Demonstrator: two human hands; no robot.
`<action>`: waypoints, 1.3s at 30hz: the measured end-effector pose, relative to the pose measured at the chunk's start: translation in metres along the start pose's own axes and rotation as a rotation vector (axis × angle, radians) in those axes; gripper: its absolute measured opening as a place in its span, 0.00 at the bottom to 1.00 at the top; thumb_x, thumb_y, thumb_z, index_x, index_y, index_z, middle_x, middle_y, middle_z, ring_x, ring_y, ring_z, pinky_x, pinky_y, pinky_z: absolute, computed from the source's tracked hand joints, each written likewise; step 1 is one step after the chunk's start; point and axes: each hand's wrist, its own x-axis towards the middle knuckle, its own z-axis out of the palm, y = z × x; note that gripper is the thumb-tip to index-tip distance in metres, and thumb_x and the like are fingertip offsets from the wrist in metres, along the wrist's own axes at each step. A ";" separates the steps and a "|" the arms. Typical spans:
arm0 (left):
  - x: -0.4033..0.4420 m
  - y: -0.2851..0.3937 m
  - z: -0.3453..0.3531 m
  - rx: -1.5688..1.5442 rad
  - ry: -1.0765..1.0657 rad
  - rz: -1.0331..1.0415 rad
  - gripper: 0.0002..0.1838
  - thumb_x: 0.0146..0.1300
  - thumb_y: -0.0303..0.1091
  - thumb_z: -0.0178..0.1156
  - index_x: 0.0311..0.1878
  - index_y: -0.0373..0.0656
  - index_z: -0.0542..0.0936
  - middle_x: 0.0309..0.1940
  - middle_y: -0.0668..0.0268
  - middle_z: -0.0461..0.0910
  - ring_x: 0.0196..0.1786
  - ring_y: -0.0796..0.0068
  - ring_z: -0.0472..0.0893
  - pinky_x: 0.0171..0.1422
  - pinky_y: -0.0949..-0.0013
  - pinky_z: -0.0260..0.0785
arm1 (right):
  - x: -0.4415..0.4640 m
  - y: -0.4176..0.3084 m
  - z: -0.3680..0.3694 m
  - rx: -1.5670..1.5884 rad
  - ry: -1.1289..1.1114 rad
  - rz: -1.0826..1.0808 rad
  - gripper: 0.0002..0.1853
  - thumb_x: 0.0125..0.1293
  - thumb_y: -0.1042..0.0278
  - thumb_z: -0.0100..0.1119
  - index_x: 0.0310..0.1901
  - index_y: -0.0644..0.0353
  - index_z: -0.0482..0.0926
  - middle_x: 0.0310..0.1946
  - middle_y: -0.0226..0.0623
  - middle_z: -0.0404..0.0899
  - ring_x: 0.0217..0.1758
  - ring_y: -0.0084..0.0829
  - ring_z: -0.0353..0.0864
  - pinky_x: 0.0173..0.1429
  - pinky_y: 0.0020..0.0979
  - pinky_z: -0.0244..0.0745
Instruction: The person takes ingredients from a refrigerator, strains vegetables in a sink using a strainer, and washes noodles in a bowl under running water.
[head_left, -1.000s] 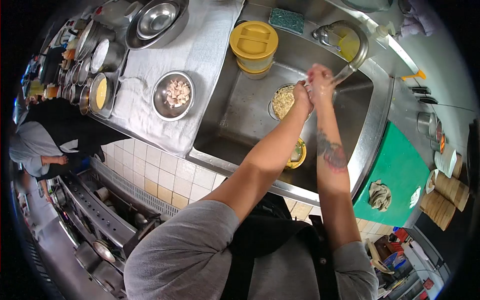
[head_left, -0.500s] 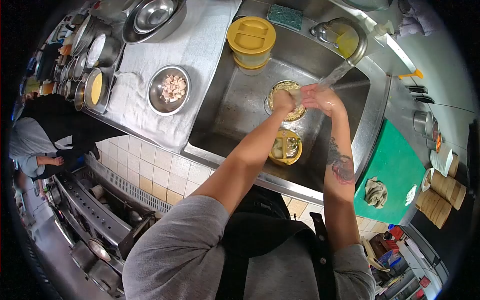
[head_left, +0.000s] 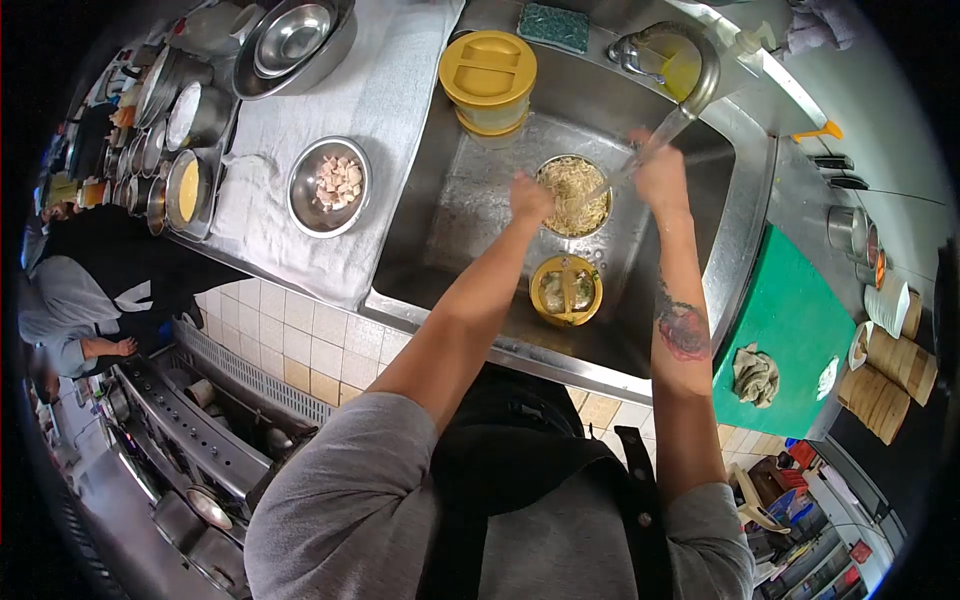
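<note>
A round metal bowl of pale shredded food [head_left: 574, 196] sits in the sink, with water running into it. My left hand [head_left: 530, 198] is closed at the bowl's left rim; what its fingers hold, if anything, is hidden. Right of the bowl, my right hand [head_left: 660, 178] is raised beside the water stream, its fingers smeared by motion. The curved faucet [head_left: 706, 78] reaches over the sink. Nearer my body, a yellow-rimmed round container [head_left: 566, 290] stands in the sink.
A yellow-lidded tub [head_left: 488, 68] stands at the sink's back left. On the white towel [head_left: 270, 205] rests a bowl of cut pale pieces [head_left: 338, 184]. A green board [head_left: 790, 330] with a crumpled cloth [head_left: 756, 376] lies right. A co-worker [head_left: 90, 280] stands far left.
My left hand has moved left from over the bowl to its rim. My right hand has risen away from the bowl, and water now falls into the bowl.
</note>
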 end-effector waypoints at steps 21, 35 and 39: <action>-0.002 -0.049 0.041 -1.088 -0.875 -0.600 0.24 0.56 0.19 0.44 0.59 0.28 0.62 0.52 0.49 0.72 0.52 0.56 0.78 0.58 0.57 0.75 | 0.048 0.021 -0.007 -0.227 0.477 -0.567 0.26 0.60 0.75 0.45 0.62 0.59 0.66 0.63 0.40 0.66 0.64 0.43 0.67 0.67 0.37 0.63; -0.025 0.001 -0.060 -0.965 -1.059 -0.519 0.27 0.53 0.18 0.43 0.60 0.30 0.60 0.54 0.49 0.70 0.55 0.50 0.75 0.61 0.50 0.71 | 0.058 0.028 -0.020 -0.021 0.212 -0.400 0.28 0.55 0.80 0.50 0.61 0.60 0.67 0.63 0.42 0.66 0.66 0.41 0.65 0.68 0.33 0.63; -0.040 0.028 -0.103 -0.995 -1.132 -0.486 0.27 0.54 0.20 0.45 0.60 0.30 0.60 0.55 0.48 0.70 0.56 0.49 0.74 0.63 0.52 0.70 | 0.060 0.029 -0.032 -0.145 0.181 -0.510 0.27 0.55 0.78 0.55 0.59 0.60 0.69 0.60 0.44 0.68 0.59 0.43 0.72 0.62 0.35 0.70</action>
